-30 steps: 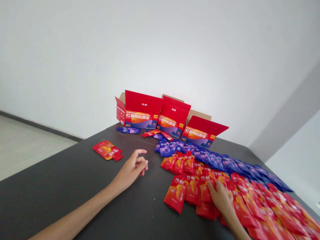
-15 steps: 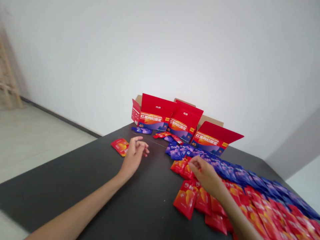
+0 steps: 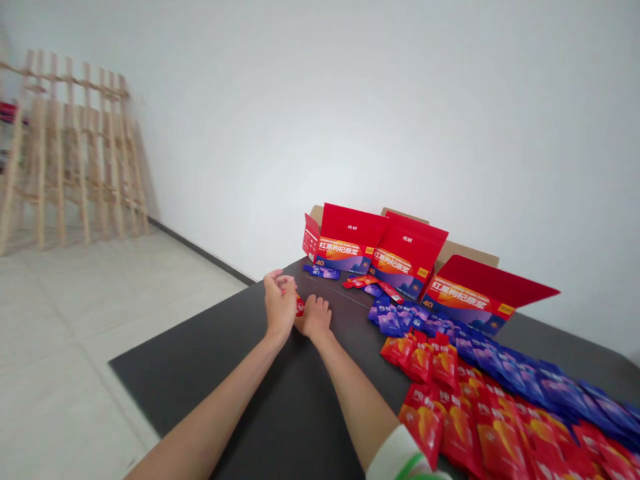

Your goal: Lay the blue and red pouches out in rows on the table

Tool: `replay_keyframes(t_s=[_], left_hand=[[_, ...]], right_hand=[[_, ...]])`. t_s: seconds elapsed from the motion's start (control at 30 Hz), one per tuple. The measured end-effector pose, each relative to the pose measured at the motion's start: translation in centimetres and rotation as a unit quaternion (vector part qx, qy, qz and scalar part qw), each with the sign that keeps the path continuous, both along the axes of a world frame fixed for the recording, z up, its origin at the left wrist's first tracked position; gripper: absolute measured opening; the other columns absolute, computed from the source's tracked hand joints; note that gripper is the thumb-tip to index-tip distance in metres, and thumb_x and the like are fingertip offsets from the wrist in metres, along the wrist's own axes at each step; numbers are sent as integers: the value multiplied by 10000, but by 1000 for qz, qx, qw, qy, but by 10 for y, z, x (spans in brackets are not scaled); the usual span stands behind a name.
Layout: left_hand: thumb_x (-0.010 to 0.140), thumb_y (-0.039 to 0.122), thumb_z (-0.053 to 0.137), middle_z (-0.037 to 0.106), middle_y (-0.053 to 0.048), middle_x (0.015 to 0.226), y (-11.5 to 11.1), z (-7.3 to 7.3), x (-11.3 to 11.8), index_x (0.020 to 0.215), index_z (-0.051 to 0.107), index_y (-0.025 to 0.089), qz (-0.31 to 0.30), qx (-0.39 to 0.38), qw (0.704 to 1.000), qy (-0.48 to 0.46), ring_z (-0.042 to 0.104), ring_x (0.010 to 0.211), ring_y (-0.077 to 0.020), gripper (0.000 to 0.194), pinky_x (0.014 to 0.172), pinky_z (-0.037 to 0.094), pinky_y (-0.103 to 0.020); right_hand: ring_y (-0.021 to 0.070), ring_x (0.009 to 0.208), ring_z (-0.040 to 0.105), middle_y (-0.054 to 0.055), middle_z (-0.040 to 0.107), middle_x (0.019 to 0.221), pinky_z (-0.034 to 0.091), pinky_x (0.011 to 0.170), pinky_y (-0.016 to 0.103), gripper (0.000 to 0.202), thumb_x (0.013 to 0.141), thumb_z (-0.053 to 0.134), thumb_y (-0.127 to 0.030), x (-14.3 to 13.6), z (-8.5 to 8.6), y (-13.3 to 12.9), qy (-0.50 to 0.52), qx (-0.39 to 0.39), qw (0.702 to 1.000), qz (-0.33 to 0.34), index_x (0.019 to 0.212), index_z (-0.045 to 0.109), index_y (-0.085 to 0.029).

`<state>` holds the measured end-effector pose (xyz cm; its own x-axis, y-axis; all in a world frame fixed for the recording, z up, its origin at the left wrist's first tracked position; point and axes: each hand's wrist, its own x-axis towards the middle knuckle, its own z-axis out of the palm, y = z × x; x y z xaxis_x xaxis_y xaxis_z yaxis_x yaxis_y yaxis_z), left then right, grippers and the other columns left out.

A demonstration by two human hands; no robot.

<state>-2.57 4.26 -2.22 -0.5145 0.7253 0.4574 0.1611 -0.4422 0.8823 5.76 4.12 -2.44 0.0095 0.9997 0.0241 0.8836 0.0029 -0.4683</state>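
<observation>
A red packet (image 3: 300, 306) shows between my two hands near the table's far left edge, mostly covered by them. My left hand (image 3: 281, 303) is at its left side with curled fingers; what they grip is hidden. On the packet's right side lies my right hand (image 3: 314, 316), its fingers somewhat apart and touching the packet or the table. Red packets (image 3: 423, 420) lie in overlapping rows at the right, with blue packets (image 3: 515, 367) in a row behind them.
Three opened red boxes stand along the back: a left one (image 3: 345, 250), a middle one (image 3: 400, 263) and a right one (image 3: 465, 300). A few loose blue packets (image 3: 321, 272) lie before them. A wooden rack (image 3: 75, 153) leans on the wall.
My right hand has moved left from the red packets to beside my left hand. Both now surround the single red packet. The view has turned left, showing the wooden rack.
</observation>
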Motion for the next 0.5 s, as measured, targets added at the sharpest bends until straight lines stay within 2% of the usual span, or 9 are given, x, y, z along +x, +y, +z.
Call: replay_keyframes(t_s=[0.13,0.27,0.33,0.4,0.47,0.5], left_hand=[[832,281,463,615,-29,949,-2,3,2,1115,456,222,-17,-18,997,74,620,815,-146,289,781,515,-313],[815,270,522,630,-42,1052,-16,9,13,1114,526,229,-99,-4,980,171,597,991,-171,302,936,479,-357],[825,284,525,610,-22,1169,-27,11,22,1121,558,262,-169,20,950,261,533,1133,-170,298,1049,402,-367],[879,314,436,585,3,1244,-40,12,32,1150,556,294,-239,36,898,368,487,1201,-161,297,1121,309,-390],[919,344,325,604,1,1226,-54,12,42,1192,525,301,-284,36,852,438,525,1160,-161,342,1110,309,-401],[919,367,321,624,-9,1192,-60,13,46,1200,516,293,-295,35,844,446,555,1120,-171,350,1071,351,-384]], right_hand=[[346,1116,454,247,504,1143,399,913,395,595,688,772,-213,8,-6,-3,21,-21,1000,-9,1179,514,4],[255,875,595,147,614,947,464,721,274,323,764,661,-141,36,3,-12,71,-19,996,53,1068,594,-56],[209,828,602,83,631,888,446,675,219,236,772,603,-79,56,12,-22,96,5,991,96,1005,632,-97],[177,825,594,30,632,842,424,673,182,206,746,588,-36,79,23,-36,115,29,984,129,916,661,-125],[149,786,581,-13,616,768,405,662,157,135,725,612,-36,103,31,-54,127,42,980,145,803,665,-132],[133,750,570,-29,603,729,395,645,147,98,722,622,-45,115,34,-64,137,51,977,156,758,656,-129]])
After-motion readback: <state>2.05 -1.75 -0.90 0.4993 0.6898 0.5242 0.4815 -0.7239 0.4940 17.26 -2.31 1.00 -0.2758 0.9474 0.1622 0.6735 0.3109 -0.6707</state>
